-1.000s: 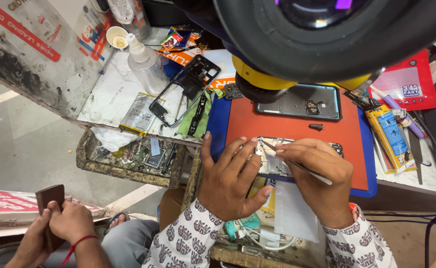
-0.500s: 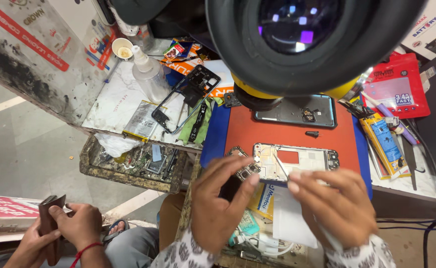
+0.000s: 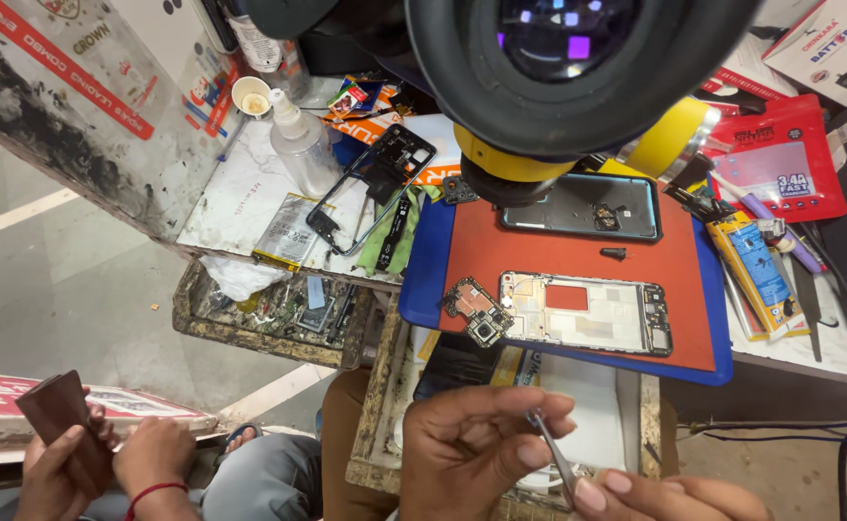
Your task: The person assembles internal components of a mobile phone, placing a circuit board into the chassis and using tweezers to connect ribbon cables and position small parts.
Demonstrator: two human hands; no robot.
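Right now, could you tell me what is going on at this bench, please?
A person is taking a phone apart under a large magnifier. The two hands are low over an open drawer: the right hand holds tweezers, and the left hand pinches at their tip. On the red mat lie the opened phone frame, a loose circuit board and the back cover. At lower left, another person's hands hold a dark brown wallet.
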